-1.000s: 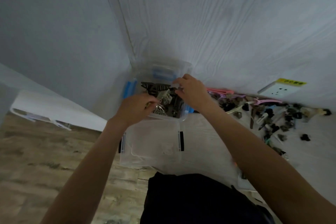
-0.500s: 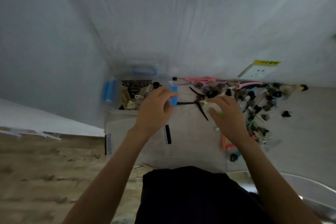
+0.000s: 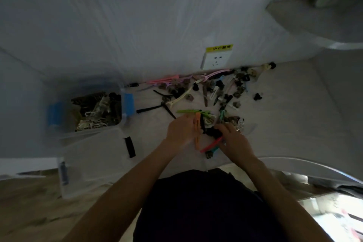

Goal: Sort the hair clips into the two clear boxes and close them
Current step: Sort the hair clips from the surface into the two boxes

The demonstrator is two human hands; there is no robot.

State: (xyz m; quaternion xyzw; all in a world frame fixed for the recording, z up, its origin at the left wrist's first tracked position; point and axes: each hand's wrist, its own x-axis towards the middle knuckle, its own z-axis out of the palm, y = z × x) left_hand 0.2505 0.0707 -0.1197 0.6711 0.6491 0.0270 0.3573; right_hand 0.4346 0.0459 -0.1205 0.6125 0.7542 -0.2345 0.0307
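Observation:
A clear box with blue latches [image 3: 128, 104] stands at the left against the wall, filled with dark and pale clips. A second clear box with black latches [image 3: 94, 155] sits in front of it. Many loose hair clips [image 3: 216, 90] lie scattered along the wall on the table. My left hand [image 3: 179, 130] holds a long orange clip [image 3: 197, 129]. My right hand [image 3: 234, 140] reaches into a small pile and grips a black clip [image 3: 214, 132]. A green clip [image 3: 193, 112], a red clip [image 3: 211, 145] and a teal one lie around my fingers.
A white wall socket with a yellow label [image 3: 216, 60] is on the wall above the clips. A grey curved object [image 3: 306, 165] lies at the right front. The table edge drops to a wooden floor [image 3: 25, 198] at the left.
Both hands have left the blue-latched box and moved right to the pile of loose clips. My left hand took up the orange clip. The view swung right.

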